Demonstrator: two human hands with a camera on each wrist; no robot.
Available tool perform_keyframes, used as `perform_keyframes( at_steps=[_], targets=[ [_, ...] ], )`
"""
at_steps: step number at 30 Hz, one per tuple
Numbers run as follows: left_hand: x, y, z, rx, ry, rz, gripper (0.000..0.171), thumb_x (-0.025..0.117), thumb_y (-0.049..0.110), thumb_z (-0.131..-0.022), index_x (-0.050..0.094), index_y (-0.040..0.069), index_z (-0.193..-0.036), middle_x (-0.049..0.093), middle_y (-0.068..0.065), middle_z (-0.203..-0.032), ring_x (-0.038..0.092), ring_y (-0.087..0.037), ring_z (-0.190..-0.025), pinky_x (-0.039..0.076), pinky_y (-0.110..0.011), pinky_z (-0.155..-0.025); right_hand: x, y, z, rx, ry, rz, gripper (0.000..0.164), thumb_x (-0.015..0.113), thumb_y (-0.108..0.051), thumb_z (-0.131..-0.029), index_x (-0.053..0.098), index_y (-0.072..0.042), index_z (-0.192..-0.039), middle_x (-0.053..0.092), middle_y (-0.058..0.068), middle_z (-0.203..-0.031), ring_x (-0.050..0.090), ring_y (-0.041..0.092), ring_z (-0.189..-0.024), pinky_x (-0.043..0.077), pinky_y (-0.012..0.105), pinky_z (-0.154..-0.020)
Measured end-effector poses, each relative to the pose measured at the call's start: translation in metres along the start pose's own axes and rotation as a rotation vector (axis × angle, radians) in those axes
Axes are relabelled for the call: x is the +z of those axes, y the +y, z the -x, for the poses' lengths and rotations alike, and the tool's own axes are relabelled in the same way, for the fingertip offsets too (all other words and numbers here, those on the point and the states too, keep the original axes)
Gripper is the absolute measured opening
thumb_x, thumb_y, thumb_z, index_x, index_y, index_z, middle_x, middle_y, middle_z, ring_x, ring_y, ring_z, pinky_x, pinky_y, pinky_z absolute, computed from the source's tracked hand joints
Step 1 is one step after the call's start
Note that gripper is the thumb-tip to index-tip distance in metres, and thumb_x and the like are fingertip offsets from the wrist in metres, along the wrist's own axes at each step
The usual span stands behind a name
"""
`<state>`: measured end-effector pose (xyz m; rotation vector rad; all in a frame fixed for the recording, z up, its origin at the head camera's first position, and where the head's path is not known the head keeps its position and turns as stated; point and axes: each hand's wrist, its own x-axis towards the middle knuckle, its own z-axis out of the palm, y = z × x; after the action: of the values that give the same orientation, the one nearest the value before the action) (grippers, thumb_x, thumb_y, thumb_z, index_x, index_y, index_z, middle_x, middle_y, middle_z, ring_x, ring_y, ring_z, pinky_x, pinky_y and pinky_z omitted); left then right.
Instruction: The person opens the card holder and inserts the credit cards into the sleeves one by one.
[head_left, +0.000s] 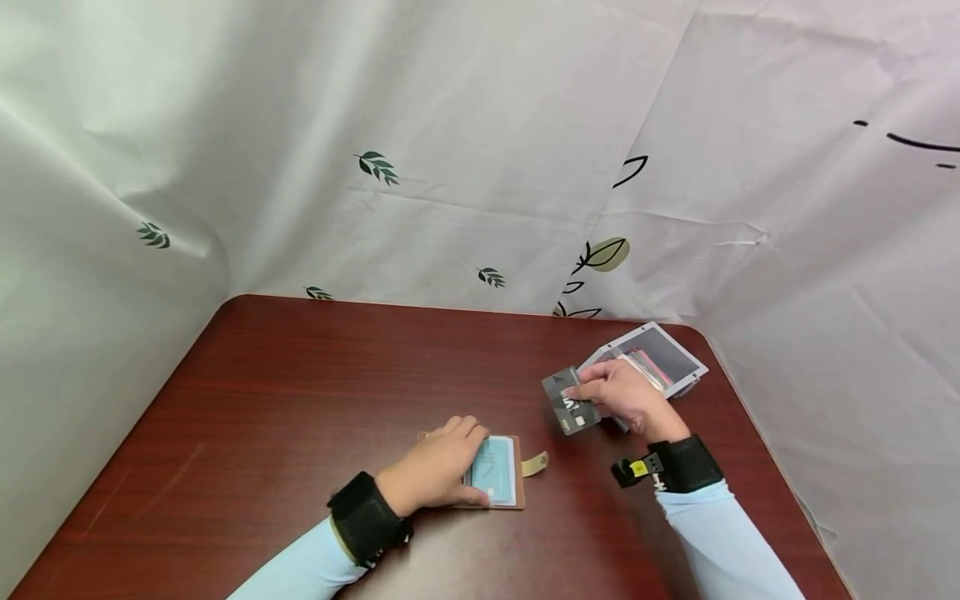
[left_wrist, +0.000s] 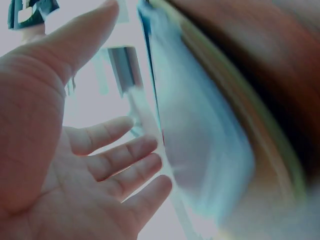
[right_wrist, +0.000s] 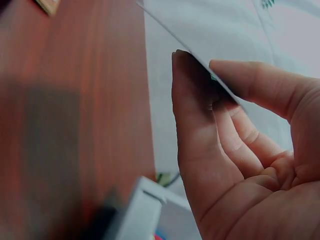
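On the table lies a brown card wallet [head_left: 519, 492] with a pale blue card [head_left: 492, 469] on top and a tan strap [head_left: 535, 464] sticking out to the right. My left hand [head_left: 442, 467] rests over its left side, the fingers toward the far edge and the thumb along the near edge. In the left wrist view the fingers look loosely spread beside the blurred card stack [left_wrist: 200, 130]. My right hand [head_left: 626, 396] pinches a dark grey card [head_left: 564, 412] between thumb and fingers; the right wrist view shows this card [right_wrist: 175, 35] edge-on.
A white-rimmed box [head_left: 690, 379] with several cards or papers inside stands at the table's back right corner, just behind my right hand. The reddish-brown table [head_left: 315, 392] meets a white patterned cloth [head_left: 450, 208] at the back and sides.
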<state>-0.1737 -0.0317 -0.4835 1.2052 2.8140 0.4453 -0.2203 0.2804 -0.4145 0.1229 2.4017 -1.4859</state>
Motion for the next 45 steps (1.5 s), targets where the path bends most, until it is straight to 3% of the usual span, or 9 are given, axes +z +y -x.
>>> perform_keyframes(
  at_steps=[4, 8, 19, 22, 29, 36, 45],
  targets=[
    [0.004, 0.011, -0.010, 0.007, -0.018, 0.013, 0.102, 0.086, 0.059, -0.073, 0.044, 0.004, -0.148, 0.055, -0.008, -0.141, 0.053, -0.024, -0.131, 0.047, -0.040, -0.108, 0.020, 0.000, -0.004, 0.015, -0.008, -0.026, 0.024, 0.081, -0.017, -0.085, 0.071, 0.000, -0.099, 0.065, 0.001, -0.083, 0.059, 0.015, -0.070, 0.055, 0.030, -0.064],
    [0.005, 0.013, -0.010, -0.018, -0.044, 0.052, 0.115, 0.089, 0.055, -0.072, 0.031, 0.004, -0.157, 0.055, -0.011, -0.144, 0.053, -0.024, -0.134, 0.046, -0.041, -0.111, 0.031, -0.002, -0.008, 0.030, -0.028, -0.063, 0.026, 0.080, -0.016, -0.087, 0.072, 0.001, -0.105, 0.067, 0.009, -0.099, 0.064, 0.020, -0.078, 0.059, 0.033, -0.070],
    [0.002, 0.010, -0.006, -0.023, -0.050, 0.143, 0.113, 0.088, 0.048, -0.078, 0.023, 0.007, -0.161, 0.057, -0.012, -0.144, 0.058, -0.022, -0.127, 0.053, -0.036, -0.101, 0.033, -0.003, -0.009, 0.003, -0.054, -0.058, 0.027, 0.082, -0.014, -0.086, 0.071, 0.004, -0.103, 0.066, 0.010, -0.092, 0.066, 0.020, -0.069, 0.061, 0.034, -0.064],
    [0.000, 0.006, -0.005, 0.005, -0.031, 0.168, 0.107, 0.086, 0.045, -0.079, 0.027, 0.009, -0.161, 0.055, -0.010, -0.144, 0.057, -0.021, -0.126, 0.054, -0.033, -0.097, 0.033, -0.003, -0.008, 0.003, -0.049, -0.064, 0.029, 0.084, -0.013, -0.084, 0.070, 0.004, -0.102, 0.065, 0.011, -0.092, 0.068, 0.020, -0.068, 0.062, 0.038, -0.066],
    [-0.006, -0.011, 0.005, 0.068, 0.017, 0.241, 0.074, 0.084, 0.045, -0.079, 0.057, 0.028, -0.145, 0.048, 0.000, -0.143, 0.046, -0.018, -0.123, 0.052, -0.028, -0.078, 0.044, -0.006, -0.006, -0.002, -0.055, -0.016, 0.031, 0.086, -0.014, -0.081, 0.069, 0.003, -0.101, 0.073, 0.010, -0.086, 0.069, 0.018, -0.063, 0.061, 0.034, -0.064],
    [-0.008, -0.023, 0.014, 0.102, 0.074, 0.302, 0.069, 0.085, 0.040, -0.076, 0.059, 0.023, -0.138, 0.048, 0.002, -0.141, 0.044, -0.015, -0.125, 0.052, -0.031, -0.095, 0.060, -0.010, -0.003, -0.022, -0.080, 0.002, 0.024, 0.083, -0.016, -0.086, 0.069, 0.001, -0.096, 0.074, 0.007, -0.077, 0.070, 0.022, -0.059, 0.062, 0.037, -0.067],
    [-0.005, -0.027, 0.019, 0.097, 0.103, 0.316, 0.068, 0.086, 0.040, -0.075, 0.055, 0.015, -0.131, 0.050, -0.004, -0.144, 0.046, -0.015, -0.125, 0.050, -0.032, -0.099, 0.073, -0.014, -0.003, -0.007, -0.095, -0.017, 0.023, 0.082, -0.013, -0.086, 0.069, 0.002, -0.097, 0.075, 0.011, -0.083, 0.070, 0.018, -0.060, 0.062, 0.038, -0.066]
  ],
)
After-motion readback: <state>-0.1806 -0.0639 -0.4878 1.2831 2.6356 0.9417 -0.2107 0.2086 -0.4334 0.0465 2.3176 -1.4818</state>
